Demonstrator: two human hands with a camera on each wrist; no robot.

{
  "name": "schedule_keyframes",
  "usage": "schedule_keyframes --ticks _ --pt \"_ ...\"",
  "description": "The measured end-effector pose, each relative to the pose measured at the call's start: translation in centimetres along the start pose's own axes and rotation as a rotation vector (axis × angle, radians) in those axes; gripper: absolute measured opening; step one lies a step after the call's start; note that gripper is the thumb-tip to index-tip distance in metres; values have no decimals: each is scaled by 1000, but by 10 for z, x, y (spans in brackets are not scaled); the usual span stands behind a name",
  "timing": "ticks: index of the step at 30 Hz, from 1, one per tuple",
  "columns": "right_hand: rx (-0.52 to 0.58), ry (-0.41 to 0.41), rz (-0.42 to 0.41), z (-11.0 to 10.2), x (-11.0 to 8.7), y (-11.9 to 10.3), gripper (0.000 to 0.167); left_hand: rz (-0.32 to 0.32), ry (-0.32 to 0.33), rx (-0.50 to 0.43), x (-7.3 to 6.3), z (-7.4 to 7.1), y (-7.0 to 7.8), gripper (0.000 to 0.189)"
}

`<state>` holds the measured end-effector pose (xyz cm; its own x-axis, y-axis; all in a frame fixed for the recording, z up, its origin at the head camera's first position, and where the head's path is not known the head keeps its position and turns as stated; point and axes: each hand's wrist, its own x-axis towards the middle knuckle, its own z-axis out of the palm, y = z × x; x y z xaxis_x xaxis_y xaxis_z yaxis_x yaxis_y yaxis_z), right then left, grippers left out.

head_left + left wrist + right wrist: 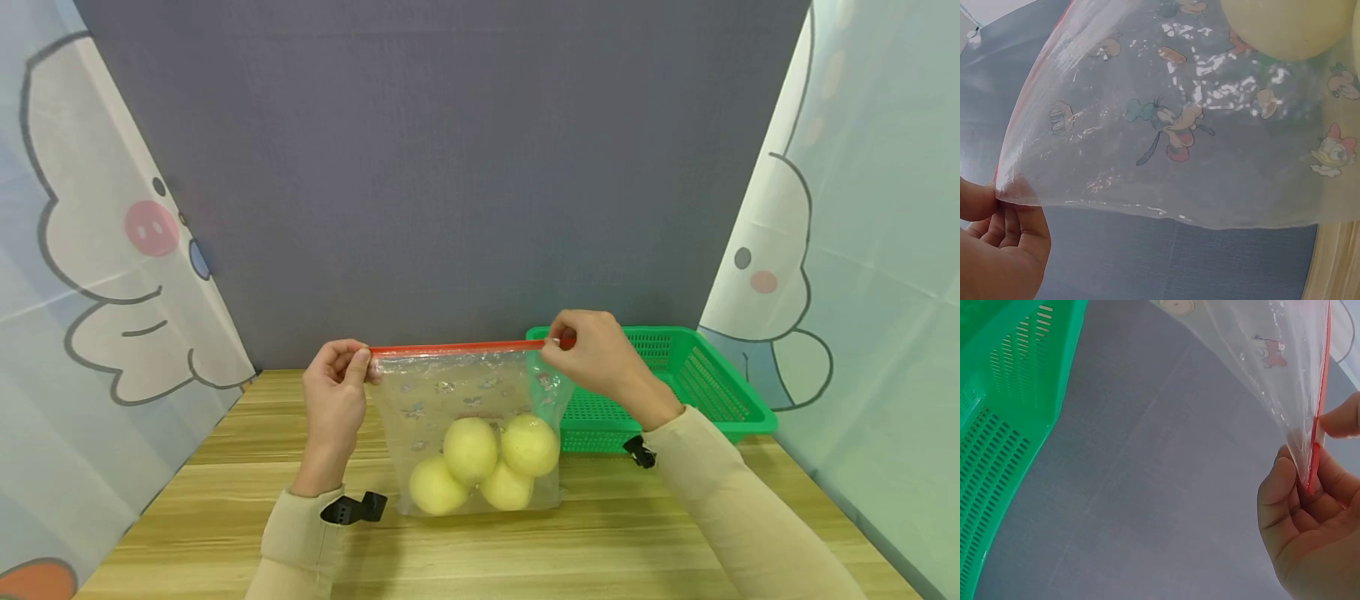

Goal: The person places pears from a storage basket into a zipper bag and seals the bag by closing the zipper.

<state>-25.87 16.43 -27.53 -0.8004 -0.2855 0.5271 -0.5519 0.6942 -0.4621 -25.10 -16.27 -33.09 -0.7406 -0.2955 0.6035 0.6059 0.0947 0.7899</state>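
A clear zip bag [465, 392] with a red zip strip [457, 347] and cartoon prints hangs upright between both hands. Several round yellow-green fruits [470, 450] lie at its bottom, seen through the film. My left hand [337, 387] pinches the top left corner, thumb in front. At the other end of the strip, my right hand [596, 354] pinches the red edge near the right corner. The right wrist view shows the thumb and fingers [1279, 487] around the strip's end, with the bag's corner folded narrow there. In the left wrist view the film [1166, 175] is stretched out from the fingertips.
A green plastic basket [720, 392] with slotted walls stands on the right, partly behind the right hand and the bag. Everything rests on a wood-grain table [465, 558]. A dark grey panel [450, 167] rises behind, with cartoon-printed curtains [90, 250] at both sides.
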Motion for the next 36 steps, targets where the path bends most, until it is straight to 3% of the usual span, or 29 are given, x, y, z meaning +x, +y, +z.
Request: schedule_keyframes --ticks 36 --pt "4 15 35 -6 -6 11 11 -8 16 -24 0 0 -1 7"
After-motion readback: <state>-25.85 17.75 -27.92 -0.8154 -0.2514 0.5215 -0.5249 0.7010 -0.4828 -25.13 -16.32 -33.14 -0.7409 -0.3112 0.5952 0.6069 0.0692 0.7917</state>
